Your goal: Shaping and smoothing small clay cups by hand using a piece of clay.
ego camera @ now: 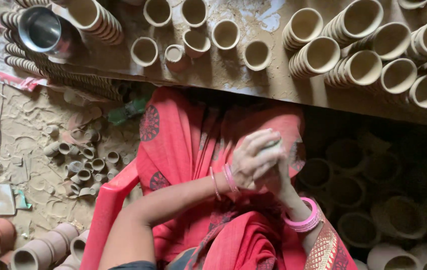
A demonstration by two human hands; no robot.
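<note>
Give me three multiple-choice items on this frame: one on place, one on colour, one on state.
1. Where is the steel cup?
A. top left, on the board
B. on the red chair
C. in the person's lap

2. What colour are the bangles on the right wrist?
A. green
B. pink
C. black

3. How are the hands?
A. spread flat on the board
B. apart, each holding a cup
C. pressed together around a small lump

Answers:
1 A: the steel cup lies beside stacked clay cups.
2 B: the bangles are pink.
3 C: the left hand covers the right hand, closed on a pale lump.
</note>
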